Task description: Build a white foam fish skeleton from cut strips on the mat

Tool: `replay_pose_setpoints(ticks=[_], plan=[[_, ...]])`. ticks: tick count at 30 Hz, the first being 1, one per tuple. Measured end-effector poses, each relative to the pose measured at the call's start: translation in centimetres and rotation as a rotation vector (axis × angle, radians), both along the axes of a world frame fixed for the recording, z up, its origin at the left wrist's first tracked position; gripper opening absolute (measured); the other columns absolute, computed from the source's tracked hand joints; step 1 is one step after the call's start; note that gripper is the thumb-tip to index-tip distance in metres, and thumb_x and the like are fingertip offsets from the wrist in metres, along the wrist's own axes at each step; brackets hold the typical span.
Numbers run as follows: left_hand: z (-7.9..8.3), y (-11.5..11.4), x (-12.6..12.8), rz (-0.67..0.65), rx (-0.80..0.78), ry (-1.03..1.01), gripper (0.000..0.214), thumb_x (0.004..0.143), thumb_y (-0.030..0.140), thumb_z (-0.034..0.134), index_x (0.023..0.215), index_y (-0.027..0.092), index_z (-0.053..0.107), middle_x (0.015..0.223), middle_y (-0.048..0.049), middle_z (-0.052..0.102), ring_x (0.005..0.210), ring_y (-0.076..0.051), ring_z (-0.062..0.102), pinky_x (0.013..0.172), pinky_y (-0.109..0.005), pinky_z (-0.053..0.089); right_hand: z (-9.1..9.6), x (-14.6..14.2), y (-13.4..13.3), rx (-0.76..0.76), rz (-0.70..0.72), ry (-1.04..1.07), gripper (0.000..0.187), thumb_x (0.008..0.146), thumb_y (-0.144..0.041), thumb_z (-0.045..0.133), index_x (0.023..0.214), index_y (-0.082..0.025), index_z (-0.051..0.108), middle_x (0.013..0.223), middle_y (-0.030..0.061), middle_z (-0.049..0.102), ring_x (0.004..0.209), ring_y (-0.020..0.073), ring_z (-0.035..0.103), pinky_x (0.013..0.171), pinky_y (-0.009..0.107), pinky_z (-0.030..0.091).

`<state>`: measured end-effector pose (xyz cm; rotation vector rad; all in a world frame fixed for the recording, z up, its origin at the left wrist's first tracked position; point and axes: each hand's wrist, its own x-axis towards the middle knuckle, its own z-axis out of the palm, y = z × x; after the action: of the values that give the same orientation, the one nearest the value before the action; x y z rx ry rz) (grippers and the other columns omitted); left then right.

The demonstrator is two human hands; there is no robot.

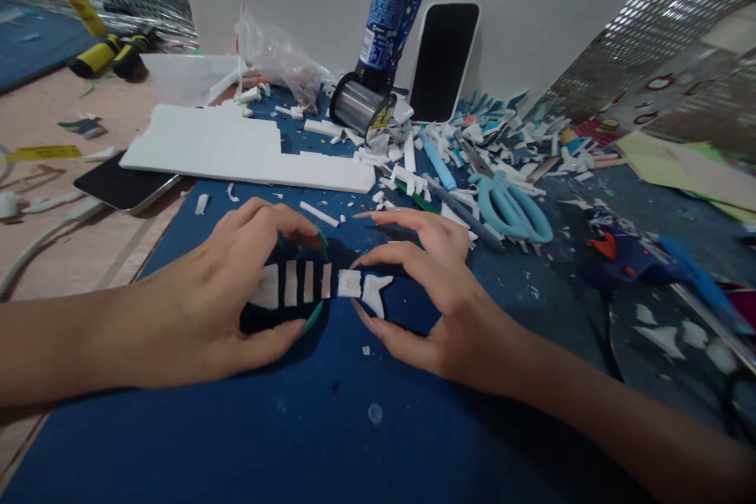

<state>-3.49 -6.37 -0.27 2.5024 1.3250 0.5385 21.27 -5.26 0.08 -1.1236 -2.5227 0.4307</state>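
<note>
Pieces of white foam lie in a short fish-like row on a blue mat point(283, 441). From left to right come a rounded piece point(268, 287), three narrow strips point(290, 283), a square piece point(349, 283) and a forked tail piece point(374, 293). My left hand point(236, 283) arches around the rounded piece and strips, thumb and fingers well apart, gripping nothing. My right hand point(437, 291) has its index and thumb nails at the upper and lower edges of the square piece, its other fingers raised. Part of the rounded piece is hidden by my left hand.
Behind my hands lies a white foam sheet point(236, 146), partly over a phone point(127, 183). Foam scraps point(520, 142) surround blue-handled scissors point(513, 209). A wire spool point(361, 106), an upside-down bottle point(393, 20) and another phone point(446, 59) stand behind.
</note>
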Motion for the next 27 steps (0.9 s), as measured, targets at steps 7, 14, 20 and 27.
replay_pose_setpoints(ticks=[7,14,20,27], plan=[[0.2,-0.1,0.0,-0.003,-0.008,0.012,0.039,0.087,0.045,0.046,0.120,0.026,0.038,0.112,-0.0023,0.050,0.100,-0.019,0.053,0.077,-0.030,0.051,0.1,0.1,0.0,0.000,0.000,-0.001,0.028,0.081,-0.034,0.060,0.107,-0.023,0.057,0.138,0.0139,0.041,0.134,0.0359,0.029,0.104,0.058,0.029],[0.2,-0.1,0.1,-0.012,-0.036,-0.012,0.039,0.086,0.038,0.049,0.120,0.023,0.039,0.112,-0.0036,0.050,0.099,-0.020,0.051,0.075,-0.030,0.048,0.3,-0.1,0.0,-0.022,-0.005,-0.019,0.027,0.082,-0.033,0.059,0.107,-0.023,0.057,0.138,0.0143,0.041,0.134,0.0356,0.029,0.105,0.059,0.027],[0.3,-0.1,0.1,-0.022,-0.017,-0.016,0.036,0.087,0.036,0.047,0.119,0.022,0.038,0.112,-0.0039,0.049,0.100,-0.020,0.051,0.077,-0.031,0.046,0.4,0.2,-0.1,-0.039,-0.002,-0.014,0.036,0.079,-0.035,0.062,0.112,-0.024,0.053,0.140,0.0139,0.039,0.135,0.0359,0.028,0.104,0.059,0.029],[0.0,0.3,0.7,-0.054,0.058,-0.029,0.045,0.082,0.040,0.053,0.121,0.024,0.035,0.113,-0.0073,0.048,0.109,-0.029,0.047,0.084,-0.044,0.047,0.8,1.0,-0.2,-0.018,0.013,-0.030,0.041,0.075,-0.034,0.062,0.110,-0.021,0.046,0.143,0.0160,0.033,0.137,0.0367,0.020,0.102,0.056,0.034]])
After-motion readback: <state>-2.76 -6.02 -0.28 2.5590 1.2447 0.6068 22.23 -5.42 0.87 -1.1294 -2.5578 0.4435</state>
